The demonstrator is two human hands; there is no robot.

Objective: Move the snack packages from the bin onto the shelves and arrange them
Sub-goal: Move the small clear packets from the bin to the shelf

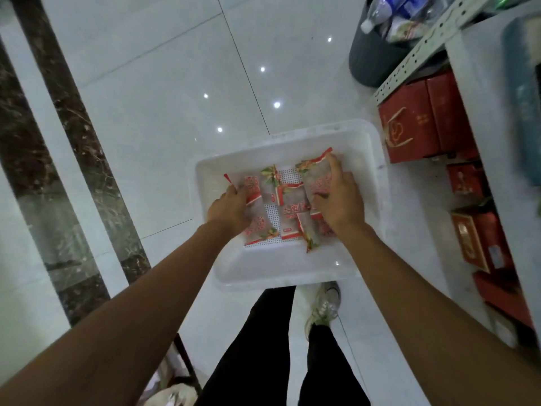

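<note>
"White plastic bin point(292, 268), rectangular, lower middle of the frame: is that where the snacks are?"

"Yes. Clear snack packets with red edging point(288, 212) lie on its perforated bottom, some overlapping. Every one I can see is inside it."

"And the hands?"

"Both reach down into the bin. The left hand point(231, 210) has its fingers curled round the leftmost packet point(252, 186), gripping it at its near end. The right hand point(341, 205) is bent over the rightmost packet point(317, 174), its fingers clamped on it. That packet's far red corner points toward the bin's upper right corner."

"What surrounds the bin?"

"It sits on glossy white floor tiles point(146, 83), just left of a white metal shelving unit point(418, 51) whose perforated upright slants across the upper right. Red cardboard boxes point(415, 127) fill its low shelf along the right side. In the upper right stands a dark grey round waste bin point(371, 60) holding a clear plastic bottle point(377, 13) among other litter. A dark marbled stone strip point(73, 127) runs diagonally down the left side."

"Anything of the person?"

"Bare forearms come in from the lower corners. Black trouser legs point(263, 347) are at the bottom centre, and one pale sports shoe point(325, 306) is just below the bin's near rim. The far right edge is blurred, so I cannot tell what lies on the upper shelf."
</note>
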